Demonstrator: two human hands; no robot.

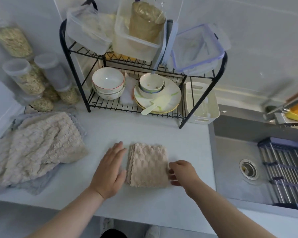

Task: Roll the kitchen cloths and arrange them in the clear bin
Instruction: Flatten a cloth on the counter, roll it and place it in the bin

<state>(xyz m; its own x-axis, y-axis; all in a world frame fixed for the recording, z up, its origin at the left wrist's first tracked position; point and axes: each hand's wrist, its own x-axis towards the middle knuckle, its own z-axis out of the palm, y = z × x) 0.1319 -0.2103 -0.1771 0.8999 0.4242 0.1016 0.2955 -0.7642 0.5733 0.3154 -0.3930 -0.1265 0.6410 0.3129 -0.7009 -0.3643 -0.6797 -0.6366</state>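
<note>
A folded beige kitchen cloth (148,166) lies flat on the white counter in front of me. My left hand (110,170) rests flat on the counter against the cloth's left edge, fingers straight. My right hand (181,172) is at the cloth's right edge, its fingers curled at the edge; whether they pinch it is unclear. A loose pile of beige and grey cloths (34,152) lies at the left of the counter. A clear bin with a blue-rimmed lid (198,54) sits on the top shelf of the black dish rack.
The black rack (86,100) holds bowls (107,85), plates (162,98) and plastic containers. A white basket (202,103) stands beside it. Jars of grain (24,78) line the left wall. The sink (248,169) with a roll-up drying rack is at right.
</note>
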